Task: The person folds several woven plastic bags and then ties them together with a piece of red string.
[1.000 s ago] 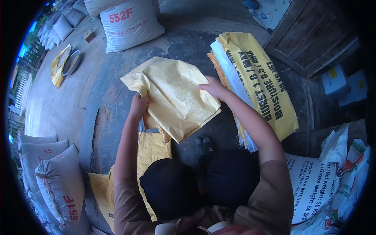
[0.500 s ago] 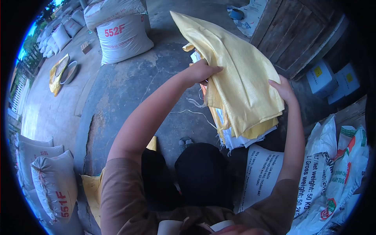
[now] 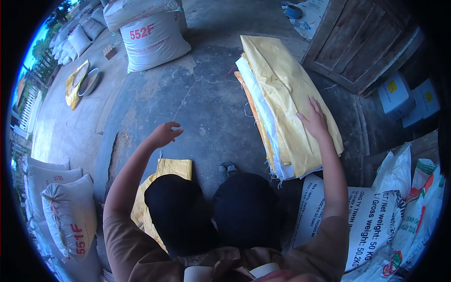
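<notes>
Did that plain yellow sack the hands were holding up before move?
Yes. The plain yellow sack went rightward, closer to the wooden door, and now lies on the stack beneath the right hand.

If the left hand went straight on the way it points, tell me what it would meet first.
Probably the stack of sacks, though the left hand might pass above it; depth is unclear.

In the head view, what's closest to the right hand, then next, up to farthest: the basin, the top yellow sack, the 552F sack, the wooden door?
1. Top yellow sack: under the right hand.
2. Wooden door: ahead, right.
3. 552F sack: ahead, left.
4. Basin: farther left.
</notes>
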`<state>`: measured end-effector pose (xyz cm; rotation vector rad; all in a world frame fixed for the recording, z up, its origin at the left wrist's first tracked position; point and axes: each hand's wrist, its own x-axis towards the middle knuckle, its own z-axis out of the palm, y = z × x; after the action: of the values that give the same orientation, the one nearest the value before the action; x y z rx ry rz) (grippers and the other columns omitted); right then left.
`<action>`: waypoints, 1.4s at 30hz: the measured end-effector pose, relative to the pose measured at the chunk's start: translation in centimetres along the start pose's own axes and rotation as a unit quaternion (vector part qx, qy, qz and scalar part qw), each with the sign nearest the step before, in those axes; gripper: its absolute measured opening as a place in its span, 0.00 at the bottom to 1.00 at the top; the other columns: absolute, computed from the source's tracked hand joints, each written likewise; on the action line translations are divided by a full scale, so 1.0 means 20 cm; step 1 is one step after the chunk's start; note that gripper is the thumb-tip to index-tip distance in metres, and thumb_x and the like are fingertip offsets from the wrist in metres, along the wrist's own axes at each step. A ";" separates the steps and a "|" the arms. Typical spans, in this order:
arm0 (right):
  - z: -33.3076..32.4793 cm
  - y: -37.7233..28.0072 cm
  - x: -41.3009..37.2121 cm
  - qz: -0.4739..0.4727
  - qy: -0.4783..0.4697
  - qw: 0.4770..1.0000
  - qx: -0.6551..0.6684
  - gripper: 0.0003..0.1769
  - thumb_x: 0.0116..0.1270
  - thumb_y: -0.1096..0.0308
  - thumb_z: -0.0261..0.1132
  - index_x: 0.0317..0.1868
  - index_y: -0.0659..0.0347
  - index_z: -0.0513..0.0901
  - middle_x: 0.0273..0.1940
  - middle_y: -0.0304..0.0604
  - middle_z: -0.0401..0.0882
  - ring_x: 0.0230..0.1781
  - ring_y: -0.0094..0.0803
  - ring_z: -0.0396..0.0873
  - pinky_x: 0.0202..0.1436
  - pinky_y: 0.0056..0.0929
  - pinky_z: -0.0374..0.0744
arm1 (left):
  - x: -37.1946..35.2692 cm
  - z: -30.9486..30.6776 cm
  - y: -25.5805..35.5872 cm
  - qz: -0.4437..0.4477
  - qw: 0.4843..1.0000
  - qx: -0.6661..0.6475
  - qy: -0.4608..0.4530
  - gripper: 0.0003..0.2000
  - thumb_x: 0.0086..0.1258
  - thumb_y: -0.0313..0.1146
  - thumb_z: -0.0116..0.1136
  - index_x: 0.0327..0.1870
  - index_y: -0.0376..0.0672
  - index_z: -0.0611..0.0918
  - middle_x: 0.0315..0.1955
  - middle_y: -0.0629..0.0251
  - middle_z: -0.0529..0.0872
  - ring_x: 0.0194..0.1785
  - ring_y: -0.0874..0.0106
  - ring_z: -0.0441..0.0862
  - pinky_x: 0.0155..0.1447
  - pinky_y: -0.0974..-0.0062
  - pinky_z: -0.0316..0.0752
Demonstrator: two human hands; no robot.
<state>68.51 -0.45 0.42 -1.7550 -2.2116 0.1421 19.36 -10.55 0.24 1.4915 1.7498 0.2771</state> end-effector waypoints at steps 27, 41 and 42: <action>0.31 -0.50 0.09 -0.118 -0.155 0.981 -0.009 0.35 0.56 0.61 0.63 0.62 0.64 0.62 0.67 0.51 0.48 0.63 0.46 0.60 0.61 0.33 0.64 | -0.64 0.54 -1.08 -0.180 0.925 0.214 0.256 0.21 0.55 0.28 0.49 0.54 0.49 0.72 0.49 0.65 0.75 0.59 0.66 0.67 0.58 0.41 0.57; 0.35 -1.39 0.18 -0.201 -0.394 0.873 0.206 0.47 0.55 0.52 0.64 0.67 0.62 0.49 0.62 0.62 0.57 0.63 0.48 0.60 0.64 0.35 0.60 | -0.41 0.34 -0.36 0.347 0.910 0.020 0.226 0.33 0.60 0.51 0.53 0.63 0.44 0.61 0.62 0.50 0.60 0.64 0.55 0.59 0.63 0.63 0.59; 0.37 -1.38 0.19 -0.197 -0.395 0.874 0.205 0.47 0.55 0.52 0.64 0.67 0.62 0.49 0.62 0.62 0.57 0.63 0.48 0.60 0.64 0.35 0.60 | -0.40 0.33 -0.40 0.348 0.910 0.018 0.223 0.33 0.60 0.51 0.53 0.63 0.44 0.61 0.62 0.50 0.60 0.64 0.55 0.59 0.63 0.63 0.59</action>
<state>39.81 -2.67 1.59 -1.0648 -2.7205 1.3244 17.98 -22.16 -5.64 2.1705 1.4725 1.0241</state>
